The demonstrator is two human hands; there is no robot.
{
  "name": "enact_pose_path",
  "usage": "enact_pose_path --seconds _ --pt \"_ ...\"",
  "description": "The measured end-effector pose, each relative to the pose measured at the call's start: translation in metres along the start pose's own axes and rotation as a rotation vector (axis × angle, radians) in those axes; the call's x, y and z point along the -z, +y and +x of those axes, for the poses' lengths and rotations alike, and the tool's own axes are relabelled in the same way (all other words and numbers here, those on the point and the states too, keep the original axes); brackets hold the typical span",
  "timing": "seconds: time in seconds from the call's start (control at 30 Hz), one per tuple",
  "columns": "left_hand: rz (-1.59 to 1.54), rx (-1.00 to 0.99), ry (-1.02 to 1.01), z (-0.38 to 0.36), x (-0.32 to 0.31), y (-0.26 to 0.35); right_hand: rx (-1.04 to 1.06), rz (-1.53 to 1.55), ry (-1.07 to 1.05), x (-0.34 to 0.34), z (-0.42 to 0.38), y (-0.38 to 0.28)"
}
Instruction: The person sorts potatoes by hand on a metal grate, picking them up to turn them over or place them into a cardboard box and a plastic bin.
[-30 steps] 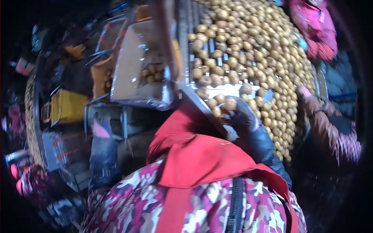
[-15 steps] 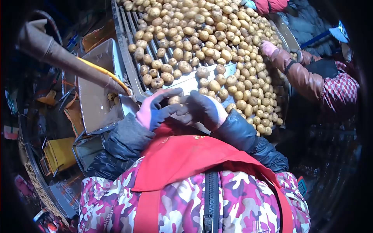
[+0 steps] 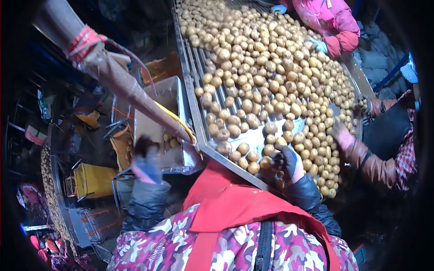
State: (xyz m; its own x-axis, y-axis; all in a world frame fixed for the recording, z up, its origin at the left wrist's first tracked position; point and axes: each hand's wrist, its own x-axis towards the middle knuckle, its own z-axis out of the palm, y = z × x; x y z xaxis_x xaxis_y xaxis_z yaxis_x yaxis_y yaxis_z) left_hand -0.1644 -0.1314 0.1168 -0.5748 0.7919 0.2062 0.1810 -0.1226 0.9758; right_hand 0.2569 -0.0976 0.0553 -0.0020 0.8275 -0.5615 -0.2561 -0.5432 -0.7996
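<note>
My left hand [image 3: 148, 163], in a dark-palmed glove with a pink cuff, hovers over the open box [image 3: 181, 117] left of the sorting table. Motion smears its fingers, so I cannot see whether it holds anything. My right hand [image 3: 285, 163], in a similar glove, is at the table's near edge, fingers bent and apart beside a potato [image 3: 266, 161]. Many loose potatoes [image 3: 253, 81] cover the slatted table [image 3: 193, 67] and its pale lower plate [image 3: 248, 137]. A few potatoes [image 3: 172, 141] lie inside the box.
A thick pole [image 3: 131, 92] with a yellow cable slants over the box. Across the table, a co-worker's pink-gloved hand [image 3: 342, 135] and another's blue-gloved hand [image 3: 318, 45] are among the potatoes. A yellow crate [image 3: 94, 180] stands lower left.
My hands were together around a potato at the near edge. They have parted: the left has swung over the box, the right has moved to the potatoes. The view has shifted.
</note>
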Motion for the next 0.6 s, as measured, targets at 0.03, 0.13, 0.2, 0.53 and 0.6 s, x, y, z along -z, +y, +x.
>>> enact_pose_path --seconds 0.03,0.13,0.2,0.53,0.6 --pt "-0.060 -0.166 0.042 0.030 0.034 -0.032 0.052 -0.071 -0.029 0.010 0.009 0.009" --pt "-0.096 -0.343 0.271 0.074 0.021 0.017 0.223 -0.224 -0.074 0.017 0.026 0.023" --pt "0.099 -0.509 0.425 0.098 -0.003 0.064 0.268 -0.252 -0.072 0.002 0.014 0.012" --pt "1.058 -0.315 0.179 0.287 -0.032 -0.039 0.733 -0.931 0.216 0.014 0.001 0.005" --pt "1.082 -0.199 0.062 0.274 0.001 -0.091 0.773 -1.063 0.201 0.008 -0.007 -0.008"
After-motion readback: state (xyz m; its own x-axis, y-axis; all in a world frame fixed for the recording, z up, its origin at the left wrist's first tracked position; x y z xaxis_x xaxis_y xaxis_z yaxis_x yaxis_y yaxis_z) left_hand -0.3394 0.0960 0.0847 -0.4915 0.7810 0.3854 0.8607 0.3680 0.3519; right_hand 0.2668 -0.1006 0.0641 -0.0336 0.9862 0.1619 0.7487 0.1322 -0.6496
